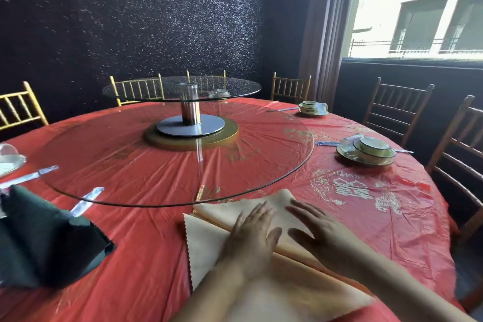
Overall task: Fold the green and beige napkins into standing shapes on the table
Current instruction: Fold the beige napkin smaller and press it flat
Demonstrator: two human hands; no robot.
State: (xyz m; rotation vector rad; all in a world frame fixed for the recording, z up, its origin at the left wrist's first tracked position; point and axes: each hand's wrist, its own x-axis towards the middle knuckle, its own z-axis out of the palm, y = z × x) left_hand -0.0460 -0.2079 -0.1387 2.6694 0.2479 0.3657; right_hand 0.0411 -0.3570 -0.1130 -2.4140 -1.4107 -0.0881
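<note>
While both flat, spread hands, left hand (254,230) and right hand (317,230), press the beige napkin (209,240) to crease it, the green napkin (44,240) lies well left of it.

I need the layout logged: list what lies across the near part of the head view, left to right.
Green napkin → left hand → right hand → wooden chair at the table's right edge. The beige napkin is left out: it spreads under both hands.
</note>
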